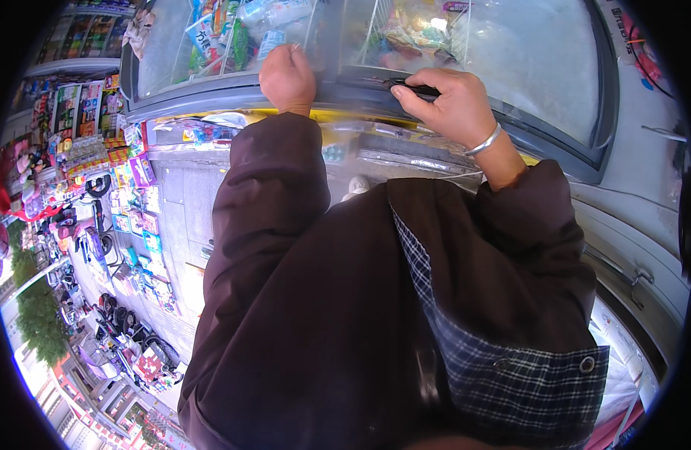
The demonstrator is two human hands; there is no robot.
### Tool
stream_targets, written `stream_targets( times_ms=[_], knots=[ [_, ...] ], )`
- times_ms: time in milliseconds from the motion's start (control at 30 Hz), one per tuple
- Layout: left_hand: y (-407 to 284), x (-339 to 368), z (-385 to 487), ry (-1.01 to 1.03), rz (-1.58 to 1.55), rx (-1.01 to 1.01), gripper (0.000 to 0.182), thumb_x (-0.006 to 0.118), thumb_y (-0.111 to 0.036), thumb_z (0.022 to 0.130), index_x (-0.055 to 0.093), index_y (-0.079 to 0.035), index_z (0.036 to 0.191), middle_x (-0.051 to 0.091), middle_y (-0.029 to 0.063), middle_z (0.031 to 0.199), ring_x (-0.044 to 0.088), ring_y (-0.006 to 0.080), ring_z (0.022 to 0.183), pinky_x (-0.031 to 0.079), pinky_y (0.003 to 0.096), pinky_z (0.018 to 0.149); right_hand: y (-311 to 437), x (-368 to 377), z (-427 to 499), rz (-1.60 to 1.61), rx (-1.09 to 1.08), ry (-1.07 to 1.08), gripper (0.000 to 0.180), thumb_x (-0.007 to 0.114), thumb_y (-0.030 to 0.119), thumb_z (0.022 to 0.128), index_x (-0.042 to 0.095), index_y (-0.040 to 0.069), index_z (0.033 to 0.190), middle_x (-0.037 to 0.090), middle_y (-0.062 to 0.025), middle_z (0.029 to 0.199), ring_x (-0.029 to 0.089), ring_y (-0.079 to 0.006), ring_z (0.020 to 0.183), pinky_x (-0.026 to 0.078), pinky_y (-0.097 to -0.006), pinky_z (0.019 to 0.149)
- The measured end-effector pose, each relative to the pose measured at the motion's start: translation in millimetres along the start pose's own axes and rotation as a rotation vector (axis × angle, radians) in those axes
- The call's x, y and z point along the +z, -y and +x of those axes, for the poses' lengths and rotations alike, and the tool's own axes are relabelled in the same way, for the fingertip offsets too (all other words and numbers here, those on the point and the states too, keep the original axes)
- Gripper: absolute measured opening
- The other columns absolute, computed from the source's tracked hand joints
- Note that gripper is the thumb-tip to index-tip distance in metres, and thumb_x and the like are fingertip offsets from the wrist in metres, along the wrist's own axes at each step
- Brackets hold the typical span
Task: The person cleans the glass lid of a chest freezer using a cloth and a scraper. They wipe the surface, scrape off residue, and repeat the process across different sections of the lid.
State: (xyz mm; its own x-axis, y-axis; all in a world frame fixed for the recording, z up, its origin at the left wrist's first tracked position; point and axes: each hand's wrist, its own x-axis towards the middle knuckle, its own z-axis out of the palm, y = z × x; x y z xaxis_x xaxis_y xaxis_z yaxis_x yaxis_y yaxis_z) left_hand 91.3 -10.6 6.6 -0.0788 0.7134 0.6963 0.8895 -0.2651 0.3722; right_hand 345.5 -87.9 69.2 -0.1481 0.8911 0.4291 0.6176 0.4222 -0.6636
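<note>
A chest freezer with glass lids and a grey frame stands before me. My left hand is curled over the glass near the front frame; a small pale bit shows at its fingertips, too small to name. My right hand, with a silver bangle at the wrist, grips a slim black object over the front frame; what it is cannot be told. Under the glass, wire baskets hold wrapped frozen goods on the left and a pile of bagged goods on the right.
A crumpled cloth or tissue lies at the freezer's left corner. Shelves of packaged goods stand at the left, with boxed goods on the pavement below them. Parked scooters are farther off. A white cabinet with a metal handle stands at the right.
</note>
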Motion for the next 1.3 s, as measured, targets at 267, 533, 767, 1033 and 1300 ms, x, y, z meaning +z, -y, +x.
stream_targets(
  times_ms=[267,533,767,1033,1300],
  knots=[
    [0.7,0.3,-1.3,0.002,-0.014,-0.007,0.014,0.059,-0.017,0.086,0.064,-0.006,0.079,0.063,0.0118,0.077,0.06,0.0346,0.072,0.046,0.0447,0.065,-0.6,0.4,0.4,-0.052,-0.068,0.045,0.03,0.074,0.037,0.078,0.071,0.008,0.075,0.066,-0.0088,0.068,0.063,-0.0276,0.06,0.049,-0.0343,0.054],
    [2.6,2.0,-1.4,-0.004,-0.003,-0.008,0.014,0.06,-0.018,0.085,0.064,-0.006,0.08,0.064,0.0111,0.077,0.061,0.0338,0.073,0.046,0.0445,0.066,3.1,-1.2,-0.5,-0.149,-0.143,0.077,0.028,0.076,0.035,0.076,0.07,0.008,0.074,0.065,-0.0079,0.067,0.063,-0.0276,0.06,0.049,-0.0345,0.054],
    [1.1,1.0,-1.1,0.01,0.021,-0.014,0.014,0.06,-0.018,0.085,0.065,-0.006,0.08,0.065,0.0107,0.078,0.061,0.0333,0.073,0.047,0.0437,0.066,3.3,-2.8,0.0,-0.15,-0.083,0.113,0.028,0.076,0.034,0.076,0.069,0.008,0.074,0.067,-0.007,0.069,0.063,-0.0271,0.061,0.05,-0.0341,0.054],
    [0.3,0.2,-0.2,0.013,-0.001,-0.021,0.015,0.059,-0.018,0.086,0.065,-0.006,0.079,0.064,0.0114,0.077,0.061,0.0343,0.073,0.047,0.0446,0.066,2.2,-3.6,0.7,-0.112,-0.079,0.058,0.029,0.075,0.036,0.076,0.07,0.008,0.074,0.066,-0.0073,0.068,0.064,-0.0273,0.061,0.05,-0.0341,0.054],
    [0.4,0.0,0.0,0.013,-0.007,-0.016,0.014,0.059,-0.018,0.086,0.065,-0.007,0.081,0.064,0.0113,0.078,0.061,0.0341,0.074,0.047,0.0445,0.067,2.6,-3.5,3.1,-0.066,-0.023,0.024,0.03,0.074,0.038,0.077,0.071,0.008,0.074,0.065,-0.0076,0.066,0.062,-0.0275,0.058,0.049,-0.0345,0.052]
  ],
)
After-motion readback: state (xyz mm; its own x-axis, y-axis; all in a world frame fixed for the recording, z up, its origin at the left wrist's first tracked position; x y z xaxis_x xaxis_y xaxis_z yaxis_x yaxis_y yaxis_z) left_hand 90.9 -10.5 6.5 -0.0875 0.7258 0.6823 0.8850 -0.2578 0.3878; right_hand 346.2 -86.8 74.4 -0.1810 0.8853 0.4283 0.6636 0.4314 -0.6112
